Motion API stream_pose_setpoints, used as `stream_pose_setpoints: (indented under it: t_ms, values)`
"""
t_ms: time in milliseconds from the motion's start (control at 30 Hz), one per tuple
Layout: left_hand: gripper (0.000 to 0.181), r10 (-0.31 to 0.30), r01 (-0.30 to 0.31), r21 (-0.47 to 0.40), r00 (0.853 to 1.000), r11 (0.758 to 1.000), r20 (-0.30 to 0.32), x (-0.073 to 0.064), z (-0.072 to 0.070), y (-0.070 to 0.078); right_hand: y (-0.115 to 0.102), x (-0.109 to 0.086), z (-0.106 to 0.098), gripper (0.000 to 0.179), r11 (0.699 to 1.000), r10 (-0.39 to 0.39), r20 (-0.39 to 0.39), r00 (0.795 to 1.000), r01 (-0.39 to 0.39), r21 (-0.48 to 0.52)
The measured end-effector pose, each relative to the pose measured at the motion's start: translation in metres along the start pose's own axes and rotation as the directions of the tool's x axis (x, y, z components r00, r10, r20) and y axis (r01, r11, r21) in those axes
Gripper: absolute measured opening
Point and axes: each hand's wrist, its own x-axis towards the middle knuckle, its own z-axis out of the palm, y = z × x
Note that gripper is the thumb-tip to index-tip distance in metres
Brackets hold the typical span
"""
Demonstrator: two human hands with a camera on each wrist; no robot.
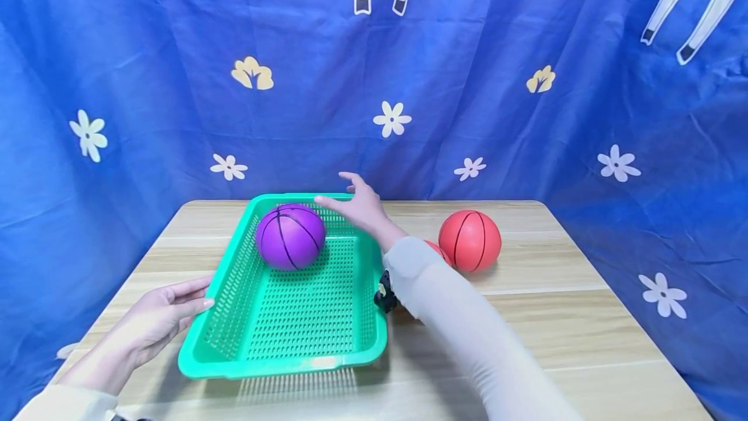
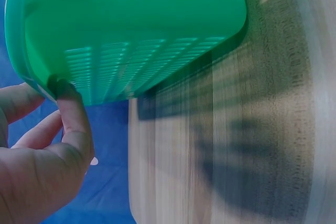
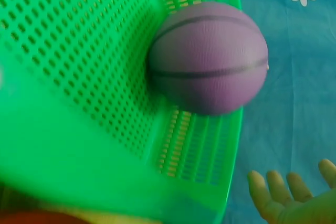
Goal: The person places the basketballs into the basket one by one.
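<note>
A green perforated plastic basket (image 1: 283, 367) stands at the left of the table, and its near end looks raised. Inside, towards the far left corner, lies a purple ball (image 1: 290, 237) with black basketball lines. My left hand (image 1: 153, 318) pinches the basket's left rim; in the left wrist view, fingers (image 2: 75, 113) bend over the edge. Above the far right rim hovers my right hand (image 1: 363, 208), its fingers spread and holding nothing. In the right wrist view that hand (image 3: 302, 205) is apart from the purple ball (image 3: 210, 59).
To the right of the basket sits a red ball (image 1: 470, 241) with black lines. A second red ball (image 1: 437, 251) shows only partly behind the right sleeve. Behind the wooden table (image 1: 561, 304) hangs a blue patterned cloth (image 1: 315, 115).
</note>
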Motion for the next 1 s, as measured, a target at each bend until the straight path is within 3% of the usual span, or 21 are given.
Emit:
stream_pose_setpoints:
  t_ms: [200,433,1000]
  values:
    - [0.064,0.007,-0.006,-0.048,1.0,0.999,0.007,0.003,-0.003,0.001,0.01,0.002,-0.025,0.067,1.0,-0.009,-0.021,1.0,0.01,0.021]
    - [0.065,0.002,-0.002,-0.039,1.0,0.999,0.011,0.005,-0.005,0.002,0.029,0.007,-0.053,0.057,1.0,-0.014,-0.062,0.998,0.016,0.023]
    - [0.066,-0.006,0.006,-0.031,1.0,0.999,0.011,0.01,-0.009,0.004,0.063,0.004,-0.123,0.054,1.0,0.024,-0.15,0.988,-0.024,0.006]
